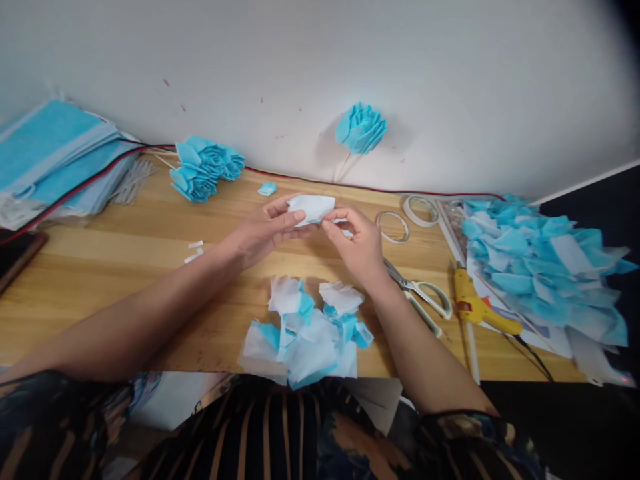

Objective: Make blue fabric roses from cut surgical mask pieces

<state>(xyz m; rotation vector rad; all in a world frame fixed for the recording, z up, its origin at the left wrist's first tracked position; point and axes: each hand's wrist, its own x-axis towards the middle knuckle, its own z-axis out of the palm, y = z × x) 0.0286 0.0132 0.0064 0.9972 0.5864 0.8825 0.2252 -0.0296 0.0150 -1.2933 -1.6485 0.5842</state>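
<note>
Between my two hands, above the middle of the table, is a small white piece of mask fabric (311, 207) with a bluish lower edge. My left hand (273, 230) holds it, thumb on its face and fingers behind. With thumb and fingertips, my right hand (353, 240) pinches its lower right edge. On the table below lies a loose heap of white and blue fabric pieces (310, 337). A single blue petal-like scrap (267, 189) lies just beyond my left hand.
Scissors (425, 297), a yellow glue gun (470, 303), tape rolls (421, 211) and a blue fabric pile (540, 267) are at right. Blue fabric flowers (205, 167) lie at back left; another flower (361, 128) leans on the wall. Stacked masks (55, 147) are at far left.
</note>
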